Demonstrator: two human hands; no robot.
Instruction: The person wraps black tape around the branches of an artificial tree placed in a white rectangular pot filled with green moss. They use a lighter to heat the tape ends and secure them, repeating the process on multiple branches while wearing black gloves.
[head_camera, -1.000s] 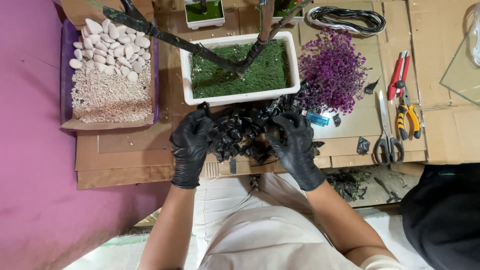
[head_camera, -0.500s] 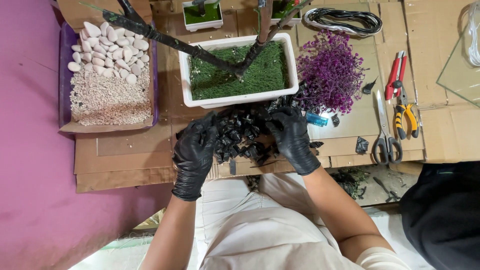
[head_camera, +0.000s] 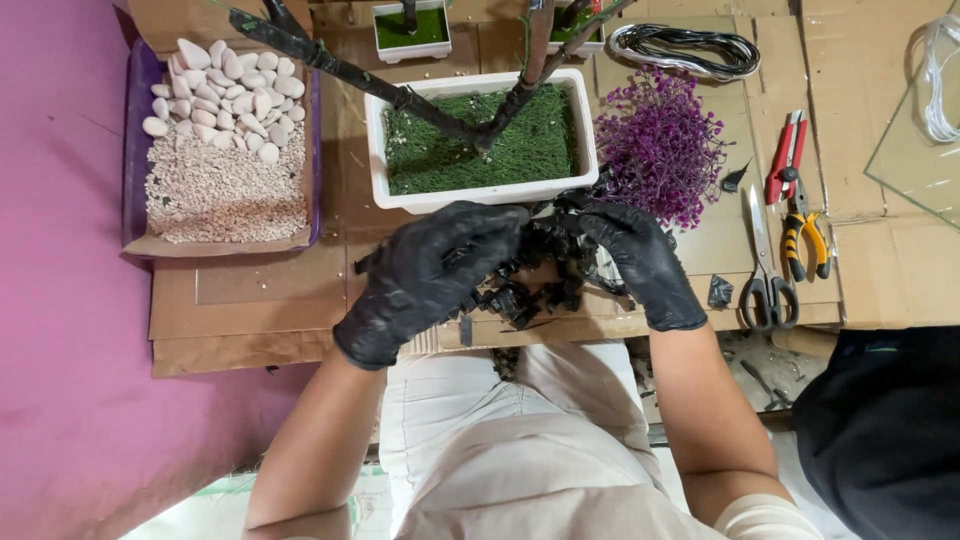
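Gloves, black, cover both hands: the left hand is curled over a heap of black pieces on the cardboard, fingers bent and gripping some of them, while the right hand pinches at the heap's upper right edge with its fingertips closed on a piece. The heap lies just in front of a white planter filled with green moss, from which dark branches rise. A purple sprig bunch sits just right of the planter, scissors and pliers lie further right, and a tray of white stones and gravel stands to the left.
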